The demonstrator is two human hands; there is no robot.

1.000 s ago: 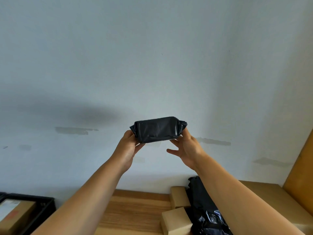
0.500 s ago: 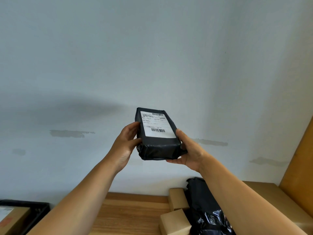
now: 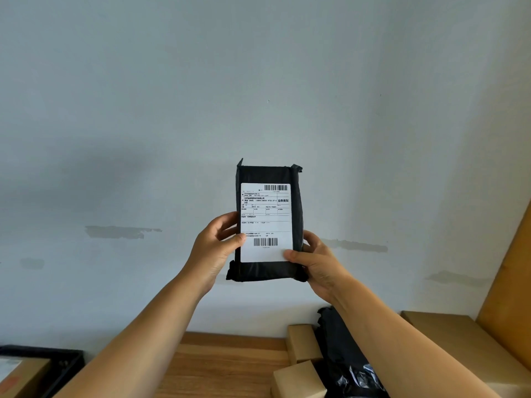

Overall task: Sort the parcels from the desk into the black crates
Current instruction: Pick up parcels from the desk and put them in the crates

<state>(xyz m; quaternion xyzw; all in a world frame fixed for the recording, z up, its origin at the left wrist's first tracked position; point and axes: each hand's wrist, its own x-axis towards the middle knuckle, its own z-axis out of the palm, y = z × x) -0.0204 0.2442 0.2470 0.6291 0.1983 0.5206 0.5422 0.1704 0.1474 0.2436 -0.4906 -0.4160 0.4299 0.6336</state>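
Note:
I hold a black plastic-wrapped parcel [image 3: 297, 202] upright in front of the wall, its white shipping label with barcodes facing me. My left hand [image 3: 214, 248] grips its lower left edge, thumb on the label. My right hand [image 3: 314, 261] grips the lower right corner, thumb on the label's bottom edge. A black crate [image 3: 67, 361] shows at the bottom left with a cardboard box [image 3: 23, 377] inside. The wooden desk [image 3: 227, 366] lies below my arms.
On the desk at the right lie two small cardboard boxes [image 3: 301, 341] [image 3: 296, 380], a black plastic parcel [image 3: 342, 349] and a large flat cardboard box [image 3: 459, 343]. A brown board [image 3: 511, 282] leans at the far right. A pale wall fills the background.
The parcel has been tipped from lying end-on to standing upright, so its label now faces me fully. Both hands have kept hold and shifted to its lower edge.

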